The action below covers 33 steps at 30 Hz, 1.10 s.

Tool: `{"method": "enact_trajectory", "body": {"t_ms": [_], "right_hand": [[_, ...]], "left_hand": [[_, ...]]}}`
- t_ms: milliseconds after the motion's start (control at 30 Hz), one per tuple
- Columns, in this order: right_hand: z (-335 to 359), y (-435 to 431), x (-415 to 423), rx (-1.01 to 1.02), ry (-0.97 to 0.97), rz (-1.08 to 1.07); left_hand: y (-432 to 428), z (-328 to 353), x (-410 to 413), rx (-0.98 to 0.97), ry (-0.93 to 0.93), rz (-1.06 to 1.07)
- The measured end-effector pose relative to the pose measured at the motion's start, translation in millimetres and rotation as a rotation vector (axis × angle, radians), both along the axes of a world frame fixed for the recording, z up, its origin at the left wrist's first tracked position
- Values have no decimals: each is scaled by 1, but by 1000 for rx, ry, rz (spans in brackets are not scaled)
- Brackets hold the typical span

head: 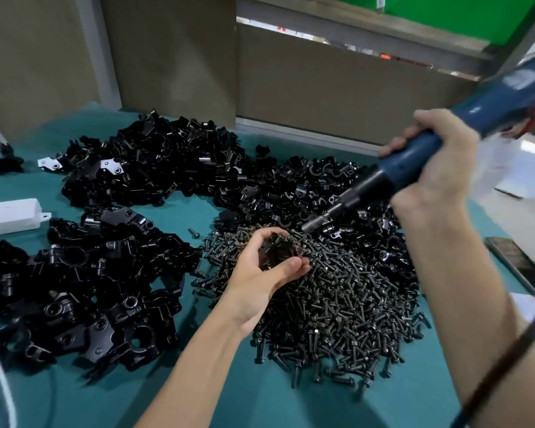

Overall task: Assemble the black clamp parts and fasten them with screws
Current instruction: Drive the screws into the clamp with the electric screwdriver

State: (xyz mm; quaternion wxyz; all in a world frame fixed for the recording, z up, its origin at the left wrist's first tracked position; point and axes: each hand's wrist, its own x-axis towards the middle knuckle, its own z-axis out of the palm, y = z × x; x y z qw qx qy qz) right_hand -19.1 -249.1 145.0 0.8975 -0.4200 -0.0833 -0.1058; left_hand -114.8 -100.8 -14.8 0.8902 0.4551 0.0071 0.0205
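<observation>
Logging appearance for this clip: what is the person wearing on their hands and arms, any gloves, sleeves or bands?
No gloves: the left hand and right hand are bare, with no ring or watch visible. Both forearms are uncovered to the frame edge, so no sleeves show. A thin dark cord crosses the right forearm; whether it is worn or hangs in front is unclear.

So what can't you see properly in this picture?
Head view, all:
Screws in the left hand: curled fingers hide how many.
Driver in the right hand: upper end blurred and cut off by the right edge.
Driver's tip: too dark against the clamp parts to make out.
White box: cut off by the left edge.
</observation>
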Motion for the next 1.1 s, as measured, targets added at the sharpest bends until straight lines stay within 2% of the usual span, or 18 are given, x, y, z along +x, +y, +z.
{"method": "enact_trajectory", "body": {"t_ms": [67,300,767,1100], "right_hand": [[7,22,-5,-80,34,6],[0,34,1,-176,53,6],[-5,32,-1,-107,69,38],[-2,35,-2,-185,50,31]], "left_hand": [[0,0,0,-18,5,-12],[1,-3,0,0,-11,-60],[2,-4,1,-21,-13,-146],[-1,-3,0,5,-22,-139]]}}
